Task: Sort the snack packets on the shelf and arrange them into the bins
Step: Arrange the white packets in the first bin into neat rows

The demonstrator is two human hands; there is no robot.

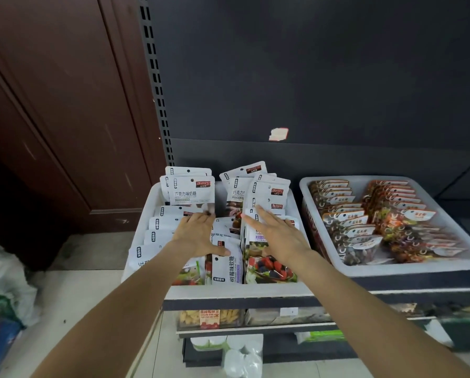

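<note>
Mostly white snack pkts (190,190) upright, rows in left bin (143,214).

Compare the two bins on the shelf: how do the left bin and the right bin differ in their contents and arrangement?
The left bin holds mostly white packets, some with berry pictures; the right bin holds orange-and-brown packets. The left bin's packets stand unevenly, several tilted, while the right bin's lie in two neat overlapping rows. The left hand and right hand are over the left bin; nothing touches the right bin. Both bins are pale trays side by side.
</note>
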